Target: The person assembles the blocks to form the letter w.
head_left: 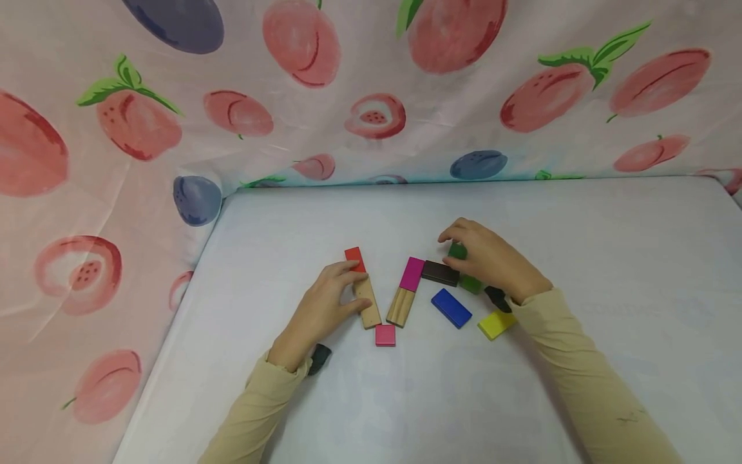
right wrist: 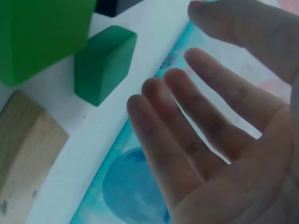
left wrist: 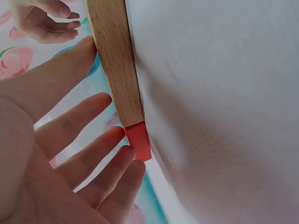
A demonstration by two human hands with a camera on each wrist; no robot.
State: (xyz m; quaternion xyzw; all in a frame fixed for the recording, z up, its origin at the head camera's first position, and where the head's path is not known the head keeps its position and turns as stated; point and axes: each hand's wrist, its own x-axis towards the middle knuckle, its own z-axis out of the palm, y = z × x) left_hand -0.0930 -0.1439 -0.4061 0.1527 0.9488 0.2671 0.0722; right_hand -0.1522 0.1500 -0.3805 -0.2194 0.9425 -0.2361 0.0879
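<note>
My left hand [head_left: 319, 309] lies over a plain wooden block [head_left: 365, 293] and a red block [head_left: 355, 258] that stand end to end in a slanted row. Its fingers are spread, with the fingertips at the red block and the thumb at the wooden one. Loosely bent and holding nothing, my right hand [head_left: 494, 258] hovers over the green blocks [head_left: 471, 284], partly hiding them. In the right wrist view, a darker green block [right wrist: 105, 65] lies beyond a brighter green block [right wrist: 44, 39], both apart from the fingers. A black block [head_left: 440, 273] touches the magenta block [head_left: 412, 274].
A striped wooden block [head_left: 400, 307] continues the magenta one downward. A small pink block [head_left: 385, 336] sits between the two slanted rows' lower ends. Blue [head_left: 451, 308] and yellow [head_left: 496, 325] blocks lie nearer the right forearm. A fruit-patterned cloth [head_left: 371, 77] rises behind the white table [head_left: 429, 399].
</note>
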